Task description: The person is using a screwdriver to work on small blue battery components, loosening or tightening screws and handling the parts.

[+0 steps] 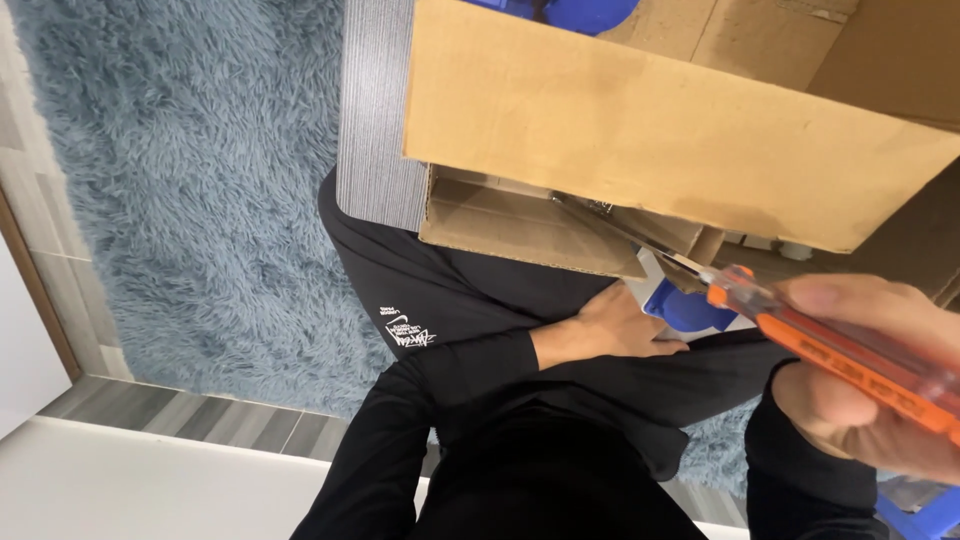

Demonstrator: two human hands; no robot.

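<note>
Right hand (870,400) raised, grip closed around orange utility knife (840,350), blade tip just beyond at cardboard box (640,130). Left hand (610,330) flat, fingers hidden beneath box against blue object (685,308).

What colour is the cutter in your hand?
Orange, the cutter in the right hand, seen from the head camera.
</note>
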